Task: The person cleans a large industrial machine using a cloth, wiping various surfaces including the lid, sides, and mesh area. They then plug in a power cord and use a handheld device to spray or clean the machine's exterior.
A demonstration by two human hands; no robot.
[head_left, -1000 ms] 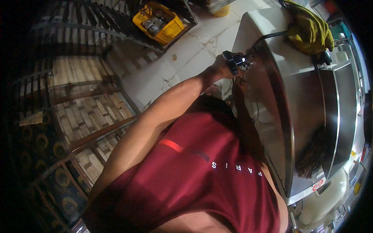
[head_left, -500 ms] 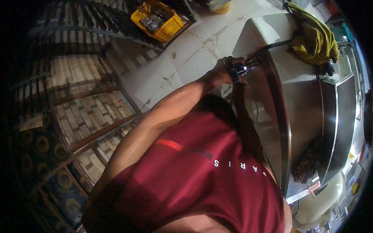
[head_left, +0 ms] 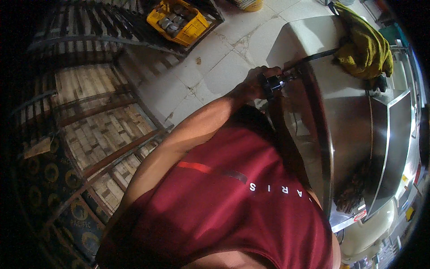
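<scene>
— Where was the hand when you looked over?

— The left hand [head_left: 256, 83] was stretched out at the end of a long bare arm, clenched round a small black tool with a chunky grip [head_left: 272, 83]. The tool's tip pressed against the edge of the big curved sheet-metal panel, shiny and silver [head_left: 349, 116], right where its seam met a dark strip.

— Why hold it so far out?

— I'd judge the panel stood too wide to lean over, so the arm went round it and the body in the dark red sleeveless shirt [head_left: 224, 201] sat close against the metal to steady the reach.

— And the other hand?

— The right hand wasn't visible from where I stood; I couldn't tell what it did.

— Anything on top?

— A crumpled mustard-yellow cloth [head_left: 363, 40] lay on the upper end of the panel, well apart from the tool, likely parked within reach. A yellow plastic crate of grey parts [head_left: 178, 20] sat on the pale tiled floor [head_left: 215, 67], off to the side.
</scene>
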